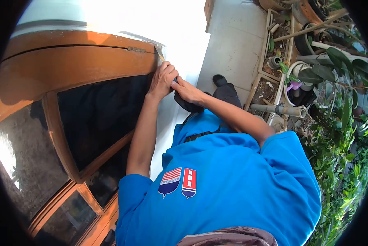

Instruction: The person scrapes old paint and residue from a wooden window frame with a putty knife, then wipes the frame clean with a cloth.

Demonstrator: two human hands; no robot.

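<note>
My left hand [163,80] is closed, and a thin flat metal blade [161,54] sticks out above its knuckles. The blade touches the white edge by the upper corner of the orange-brown window frame [89,61], just right of a worn hinge [136,49]. My right hand [186,90] presses in beside the left one, its fingers closed around a dark piece, perhaps the tool's handle, that shows between the two hands. Most of this dark piece is hidden by the fingers.
Glass panes [102,110] fill the frame at left. A brightly lit white wall [184,24] lies ahead. Below are a tiled floor [229,45] and my dark shoe [219,80]. Planters [266,88], pots, a pipe [282,110] and leafy plants [340,164] line the right side.
</note>
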